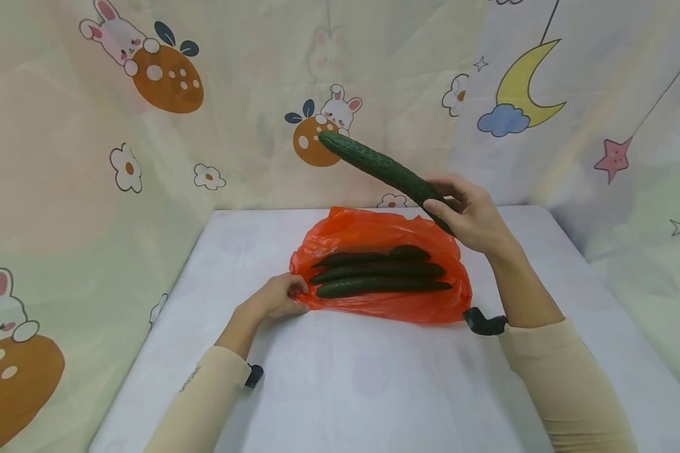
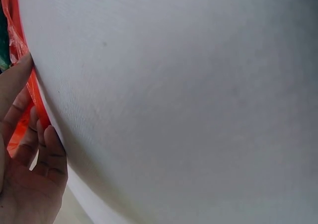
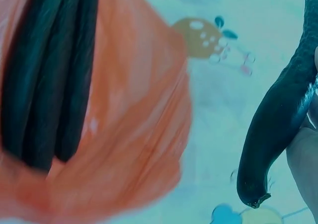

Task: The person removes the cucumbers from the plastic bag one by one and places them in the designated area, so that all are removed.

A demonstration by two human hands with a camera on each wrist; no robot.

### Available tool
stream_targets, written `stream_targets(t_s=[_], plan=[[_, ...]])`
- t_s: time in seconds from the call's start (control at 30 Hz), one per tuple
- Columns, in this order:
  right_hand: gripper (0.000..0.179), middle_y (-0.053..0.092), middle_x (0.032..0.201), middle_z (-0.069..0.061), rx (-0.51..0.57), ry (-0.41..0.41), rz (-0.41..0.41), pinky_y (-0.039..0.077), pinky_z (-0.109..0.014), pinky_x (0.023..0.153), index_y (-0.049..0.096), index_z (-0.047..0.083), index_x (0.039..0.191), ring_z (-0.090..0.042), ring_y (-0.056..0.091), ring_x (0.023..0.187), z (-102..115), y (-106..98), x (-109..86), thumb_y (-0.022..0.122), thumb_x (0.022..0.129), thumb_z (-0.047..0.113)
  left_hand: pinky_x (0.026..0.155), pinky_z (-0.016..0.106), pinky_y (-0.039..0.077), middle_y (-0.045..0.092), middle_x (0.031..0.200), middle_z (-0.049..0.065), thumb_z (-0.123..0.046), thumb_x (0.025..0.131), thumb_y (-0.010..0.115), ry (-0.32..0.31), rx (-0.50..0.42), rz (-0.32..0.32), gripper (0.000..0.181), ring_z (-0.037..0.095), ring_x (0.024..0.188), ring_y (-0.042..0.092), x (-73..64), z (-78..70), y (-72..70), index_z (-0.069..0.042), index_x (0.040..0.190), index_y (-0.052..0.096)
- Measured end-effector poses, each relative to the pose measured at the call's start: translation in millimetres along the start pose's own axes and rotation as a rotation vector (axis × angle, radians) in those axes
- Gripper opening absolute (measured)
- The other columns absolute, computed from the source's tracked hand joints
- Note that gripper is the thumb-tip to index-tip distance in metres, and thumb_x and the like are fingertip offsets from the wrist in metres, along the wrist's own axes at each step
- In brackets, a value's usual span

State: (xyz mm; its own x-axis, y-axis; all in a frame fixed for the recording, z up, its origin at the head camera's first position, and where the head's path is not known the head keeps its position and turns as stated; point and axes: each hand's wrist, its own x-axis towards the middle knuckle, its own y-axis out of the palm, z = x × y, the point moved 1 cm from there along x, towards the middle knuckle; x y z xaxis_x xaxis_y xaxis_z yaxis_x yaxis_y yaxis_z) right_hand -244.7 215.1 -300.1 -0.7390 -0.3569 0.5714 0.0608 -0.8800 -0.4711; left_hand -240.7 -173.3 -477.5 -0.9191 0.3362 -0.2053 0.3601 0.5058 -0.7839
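Right hand [image 1: 470, 214]: from my station I see its grip holding one cucumber [image 1: 379, 167] near the lower end, raised over the back of the red plastic bag [image 1: 368, 229], far end slanting up and left. Left hand [image 1: 280, 294]: grip narrow, pinching the bag's left edge. Other cucumbers [image 1: 382, 286] lie side by side on the bag, which rests on the white bench [image 1: 340, 377]. Writing: I note small dark lettering [image 1: 189, 379] on the left sleeve [image 1: 204, 402], too small to read. Backdrop [image 1: 249, 113] carries printed rabbits, flowers and a moon.
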Motion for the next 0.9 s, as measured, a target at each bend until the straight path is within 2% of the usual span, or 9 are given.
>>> stream_targets(t_s=[0.2, 0.33, 0.5, 0.57, 0.67, 0.73, 0.9], plan=[[0.041, 0.065, 0.116, -0.007, -0.08, 0.12, -0.031, 0.05, -0.011, 0.086, 0.06, 0.002, 0.137, -0.007, 0.063, 0.099, -44.8, -21.2, -21.7, 0.066, 0.097, -0.001, 0.086, 0.036, 0.051, 0.06, 0.1, 0.0, -0.024, 0.083, 0.087, 0.007, 0.0, 0.008, 0.031, 0.02, 0.095, 0.055, 2.3, 1.3, -0.3, -0.02, 0.106, 0.066], [0.042, 0.065, 0.121, -0.007, -0.152, 0.236, -0.047, 0.049, -0.01, 0.088, 0.059, 0.01, 0.14, -0.003, 0.061, 0.102, -64.9, -35.3, -37.3, 0.068, 0.099, 0.01, 0.085, 0.035, 0.051, 0.06, 0.099, 0.001, -0.024, 0.083, 0.086, 0.002, 0.001, 0.012, 0.031, 0.02, 0.095, 0.055, 2.5, 1.3, -1.6, -0.02, 0.106, 0.066], [0.048, 0.064, 0.13, -0.01, -0.282, 0.387, -0.069, 0.051, -0.033, 0.103, 0.055, 0.015, 0.145, -0.005, 0.055, 0.111, -79.2, -53.0, -53.9, 0.066, 0.101, 0.031, 0.085, 0.035, 0.052, 0.059, 0.102, 0.001, -0.026, 0.083, 0.087, -0.034, -0.005, 0.028, 0.033, 0.021, 0.098, 0.055, 3.5, 0.6, -2.8, -0.022, 0.107, 0.065], [0.052, 0.062, 0.133, -0.013, -0.314, 0.427, -0.09, 0.052, -0.032, 0.1, 0.054, 0.014, 0.146, -0.012, 0.055, 0.113, -82.3, -59.9, -59.7, 0.064, 0.101, 0.037, 0.085, 0.036, 0.053, 0.059, 0.102, 0.001, -0.026, 0.083, 0.087, -0.044, -0.01, 0.035, 0.033, 0.021, 0.099, 0.055, 3.7, 0.4, -3.1, -0.021, 0.108, 0.065], [0.055, 0.061, 0.134, -0.017, -0.331, 0.469, -0.126, 0.051, -0.014, 0.085, 0.052, 0.013, 0.148, -0.018, 0.056, 0.112, -86.2, -70.2, -68.9, 0.062, 0.102, 0.042, 0.085, 0.036, 0.053, 0.059, 0.102, 0.002, -0.027, 0.084, 0.087, -0.04, -0.014, 0.042, 0.033, 0.021, 0.099, 0.055, 4.1, 1.2, -2.6, -0.021, 0.108, 0.065], [0.055, 0.06, 0.134, -0.018, -0.334, 0.487, -0.146, 0.044, -0.005, 0.074, 0.052, 0.013, 0.148, -0.015, 0.055, 0.11, -90.0, -77.4, -76.5, 0.061, 0.102, 0.042, 0.085, 0.036, 0.052, 0.059, 0.103, 0.002, -0.027, 0.084, 0.087, -0.034, -0.018, 0.045, 0.033, 0.022, 0.099, 0.055, 4.3, 1.7, -1.8, -0.02, 0.108, 0.065], [0.051, 0.056, 0.133, -0.015, -0.328, 0.523, -0.171, 0.045, -0.005, 0.071, 0.053, 0.011, 0.146, 0.0, 0.052, 0.101, -105.3, -94.9, -100.9, 0.06, 0.103, 0.039, 0.084, 0.035, 0.053, 0.06, 0.102, 0.001, -0.026, 0.083, 0.087, -0.03, -0.02, 0.045, 0.034, 0.021, 0.099, 0.055, 5.5, 1.9, -2.6, -0.021, 0.108, 0.065]])
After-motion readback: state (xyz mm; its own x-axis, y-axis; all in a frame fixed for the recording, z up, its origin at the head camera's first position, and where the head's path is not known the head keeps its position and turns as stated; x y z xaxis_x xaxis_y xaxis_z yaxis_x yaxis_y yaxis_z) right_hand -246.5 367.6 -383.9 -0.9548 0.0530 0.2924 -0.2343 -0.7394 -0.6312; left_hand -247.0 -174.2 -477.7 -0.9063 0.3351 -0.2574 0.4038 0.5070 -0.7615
